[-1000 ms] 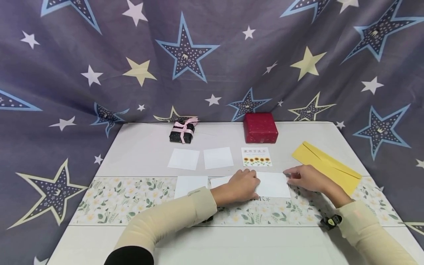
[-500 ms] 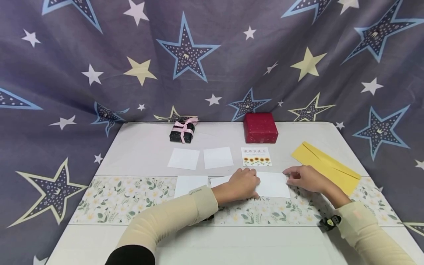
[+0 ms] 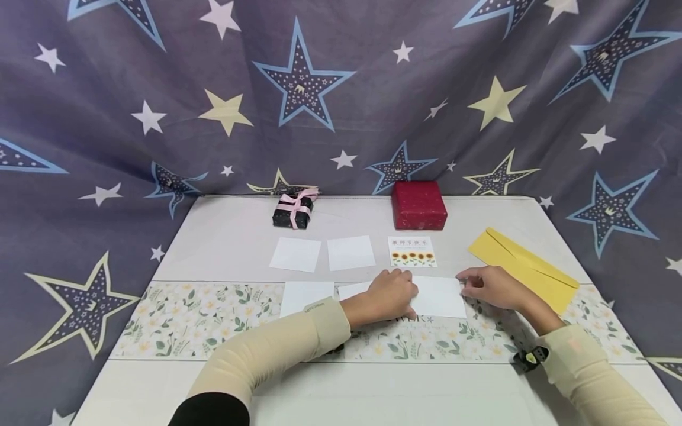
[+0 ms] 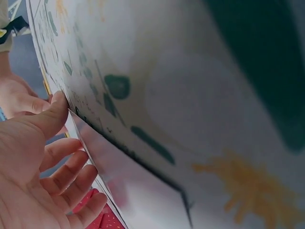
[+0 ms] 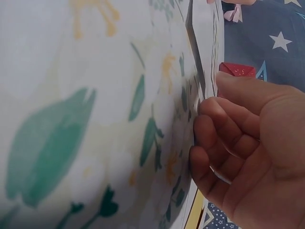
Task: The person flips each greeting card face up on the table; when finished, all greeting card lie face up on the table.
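Fingertips of my left hand rest on the row of white square cards, the palm arched over the middle of it. In the left wrist view its thumb lies at a card's corner, the other fingers loosely bent at the edge. My right hand touches the right edge of a blank white card, index finger at its far corner and thumb lower along the side. The right wrist view shows its loosely curled fingers beside the tabletop. Another white card is partly hidden by my left hand, and one lies further left.
Two blank cards and a printed sunflower card form a row behind. A black gift box with pink ribbon and a red box stand at the back. A yellow envelope lies right, by my right wrist.
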Demonstrator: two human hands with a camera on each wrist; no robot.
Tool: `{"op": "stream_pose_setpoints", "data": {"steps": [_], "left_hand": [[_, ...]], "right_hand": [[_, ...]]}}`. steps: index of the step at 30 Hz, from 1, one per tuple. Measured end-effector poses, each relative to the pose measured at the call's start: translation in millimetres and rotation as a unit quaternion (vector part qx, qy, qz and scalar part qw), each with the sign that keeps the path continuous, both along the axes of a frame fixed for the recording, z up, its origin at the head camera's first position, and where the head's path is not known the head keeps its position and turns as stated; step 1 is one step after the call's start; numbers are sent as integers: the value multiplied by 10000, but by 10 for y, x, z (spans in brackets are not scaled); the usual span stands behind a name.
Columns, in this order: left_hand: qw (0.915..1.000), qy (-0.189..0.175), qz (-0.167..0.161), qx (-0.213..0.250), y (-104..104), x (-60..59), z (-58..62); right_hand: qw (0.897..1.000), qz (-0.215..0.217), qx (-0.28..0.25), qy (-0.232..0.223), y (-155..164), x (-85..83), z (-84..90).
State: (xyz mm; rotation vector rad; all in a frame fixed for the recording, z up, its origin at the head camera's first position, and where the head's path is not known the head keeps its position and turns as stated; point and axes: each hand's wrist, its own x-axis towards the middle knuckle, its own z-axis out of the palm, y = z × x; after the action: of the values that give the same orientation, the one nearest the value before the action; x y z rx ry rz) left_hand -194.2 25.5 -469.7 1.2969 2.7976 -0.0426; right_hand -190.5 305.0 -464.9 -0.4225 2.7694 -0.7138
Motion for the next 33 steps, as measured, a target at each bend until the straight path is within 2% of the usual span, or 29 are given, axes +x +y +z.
{"op": "stream_pose_setpoints", "data": {"steps": [5,13,16,21,24,28,33], "left_hand": [[10000,-87,12,12,5,-10,15],[9984,-490,204,170,-8,-8,64],[9967,-628,467,192,-10,-17,44],[9910,-694,1109,270,-40,-95,28],[9903,-677,1043,617,-104,-173,37],[9895,-597,704,1115,-178,-237,33],[9847,-473,566,1577,-207,-253,58]], "right_hand": [[9999,-81,-148,-32,10,0,-20],[9988,-189,-445,-111,6,11,-22],[9979,-188,-619,-64,0,23,-13],[9939,-184,-1061,239,-10,38,30],[9906,-208,-1299,366,-16,44,59],[9863,-240,-1561,479,-35,41,71],[9857,-286,-1417,870,-63,35,80]]}}
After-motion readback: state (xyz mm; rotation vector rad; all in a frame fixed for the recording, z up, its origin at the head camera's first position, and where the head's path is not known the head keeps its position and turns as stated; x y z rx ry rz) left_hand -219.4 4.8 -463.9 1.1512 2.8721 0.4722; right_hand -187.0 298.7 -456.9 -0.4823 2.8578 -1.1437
